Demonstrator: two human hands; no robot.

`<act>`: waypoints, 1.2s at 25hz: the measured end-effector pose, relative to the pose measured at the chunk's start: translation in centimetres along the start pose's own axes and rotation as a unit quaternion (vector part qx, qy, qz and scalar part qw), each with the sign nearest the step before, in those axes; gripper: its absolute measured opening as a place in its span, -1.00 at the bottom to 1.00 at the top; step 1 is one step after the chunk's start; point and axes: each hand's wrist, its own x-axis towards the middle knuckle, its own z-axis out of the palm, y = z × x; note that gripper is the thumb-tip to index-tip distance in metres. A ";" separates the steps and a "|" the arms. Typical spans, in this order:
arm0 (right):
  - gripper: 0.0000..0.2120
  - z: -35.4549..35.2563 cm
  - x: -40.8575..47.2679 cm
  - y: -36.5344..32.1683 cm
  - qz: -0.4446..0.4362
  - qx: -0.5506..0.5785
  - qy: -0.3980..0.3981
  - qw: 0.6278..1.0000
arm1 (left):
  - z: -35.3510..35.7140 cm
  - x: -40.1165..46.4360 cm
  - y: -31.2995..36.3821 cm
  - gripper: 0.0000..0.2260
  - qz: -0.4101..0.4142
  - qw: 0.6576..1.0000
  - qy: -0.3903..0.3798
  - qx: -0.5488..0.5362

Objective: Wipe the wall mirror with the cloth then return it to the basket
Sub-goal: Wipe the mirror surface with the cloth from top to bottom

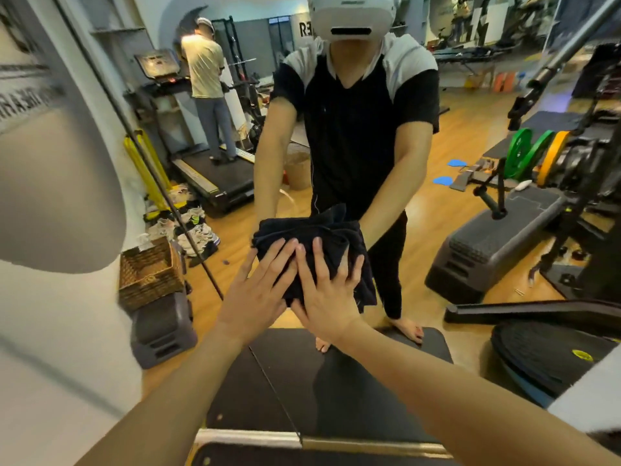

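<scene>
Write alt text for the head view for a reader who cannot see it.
Both hands, left hand and right hand, press a dark cloth flat against a wall mirror that reflects a gym. A wicker basket sits on a step platform at the lower left.

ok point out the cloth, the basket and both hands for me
cloth (331,230): head view, on the dark bunched fabric above the fingers
basket (148,274): head view, on its woven front wall
left hand (253,297): head view, on the back of the hand
right hand (326,297): head view, on the back of the hand
</scene>
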 end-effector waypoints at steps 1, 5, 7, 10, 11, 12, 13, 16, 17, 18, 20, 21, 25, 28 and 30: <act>-0.07 0.9 1.0 -2.4 -0.008 -0.005 0.006 1.000 | 0.1 -1.7 -2.0 -0.29 -0.009 1.000 -0.007 -0.007; -0.06 4.3 4.7 -11.7 -0.025 -0.016 0.017 0.999 | 0.4 -7.5 -9.2 -0.25 -0.058 0.997 -0.012 -0.044; -0.02 5.2 5.8 -14.0 -0.032 -0.025 0.018 0.999 | -0.1 -9.0 -11.7 -0.21 -0.065 0.995 -0.030 -0.071; -0.09 3.5 8.1 -13.1 -0.098 -0.035 0.024 0.994 | -1.1 -8.4 -13.5 -0.21 -0.068 0.991 -0.034 -0.111; -0.14 2.2 9.7 -12.4 -0.133 -0.045 0.033 0.990 | -1.6 -7.5 -13.6 -0.21 -0.087 0.987 -0.016 -0.137; -0.20 0.6 11.9 -11.7 -0.160 -0.055 0.048 0.985 | -2.4 -5.9 -13.7 -0.20 -0.117 0.979 0.010 -0.167; -0.26 -1.4 14.8 -11.1 -0.176 -0.063 0.072 0.980 | -3.6 -3.7 -14.1 -0.20 -0.150 0.969 0.043 -0.191; -0.36 -8.1 24.1 -9.3 -0.171 -0.061 0.167 0.969 | -8.7 4.8 -17.4 -0.26 -0.198 0.942 0.141 -0.230; -0.37 -10.0 26.4 -8.7 -0.158 -0.059 0.194 0.966 | -10.1 6.9 -18.6 -0.29 -0.189 0.940 0.167 -0.228; -0.36 -11.2 27.7 -8.3 -0.145 -0.059 0.213 0.964 | -10.9 8.3 -19.5 -0.30 -0.180 0.939 0.189 -0.223; -0.35 -11.1 27.4 -8.3 -0.137 -0.062 0.227 0.962 | -9.9 8.3 -19.0 -0.31 -0.182 0.930 0.227 -0.225; -0.34 -10.2 26.3 -8.3 -0.146 -0.061 0.224 0.962 | -8.5 7.3 -17.7 -0.32 -0.192 0.922 0.239 -0.235; -0.36 -4.6 18.1 -7.9 -0.173 -0.053 0.212 0.961 | -1.4 1.6 -11.1 -0.37 -0.201 0.915 0.253 -0.239; -0.33 -0.1 11.5 -7.1 -0.171 -0.046 0.201 0.963 | 3.1 -2.4 -6.9 -0.35 -0.192 0.927 0.233 -0.222; -0.32 2.7 7.3 -6.2 -0.167 -0.055 0.196 0.965 | 5.9 -4.7 -3.5 -0.34 -0.183 0.932 0.224 -0.217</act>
